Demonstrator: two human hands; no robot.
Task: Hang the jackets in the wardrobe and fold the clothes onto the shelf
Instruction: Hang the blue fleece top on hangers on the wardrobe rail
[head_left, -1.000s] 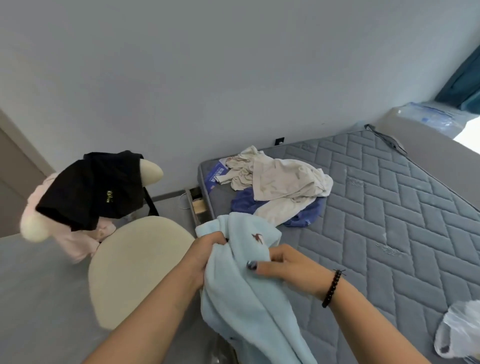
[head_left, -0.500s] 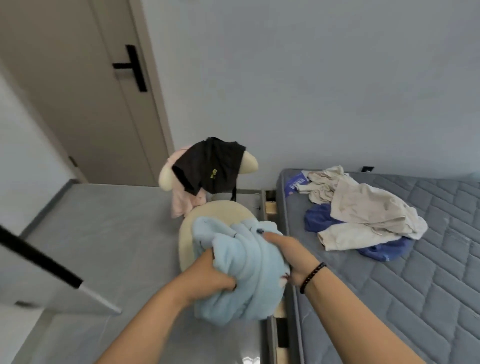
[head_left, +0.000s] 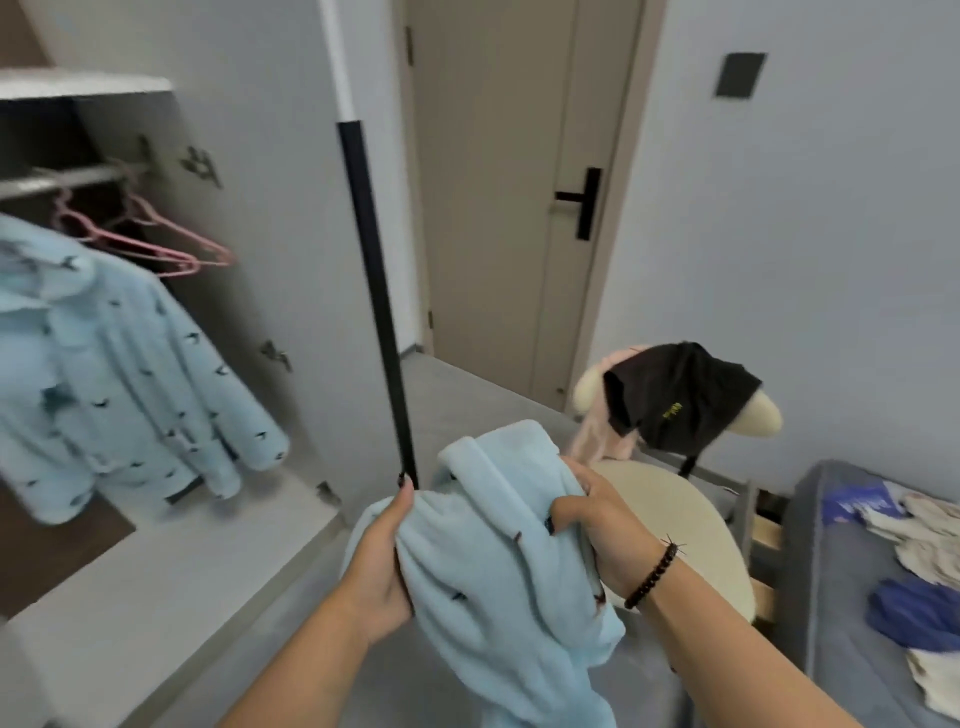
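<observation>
I hold a bunched light blue fleece garment (head_left: 498, 566) in front of me. My left hand (head_left: 379, 566) grips its left side and my right hand (head_left: 597, 525) grips its right side. The open wardrobe (head_left: 171, 566) is to the left, with a matching light blue jacket (head_left: 119, 374) hanging from the rail (head_left: 67, 179). Empty pink hangers (head_left: 156, 244) hang beside that jacket. A black garment (head_left: 675, 395) and a pink one (head_left: 597, 431) are draped over the chair back.
The wardrobe door edge with its black handle strip (head_left: 374, 291) stands just left of my hands. A cream chair (head_left: 691, 525) is behind the garment. The bed (head_left: 841, 613) at right carries beige (head_left: 930, 535) and blue clothes (head_left: 914, 613). A closed room door (head_left: 498, 182) is ahead.
My view has swung left from the bed towards the wardrobe. Both hands have kept hold of the blue garment and carried it along, bunching it up.
</observation>
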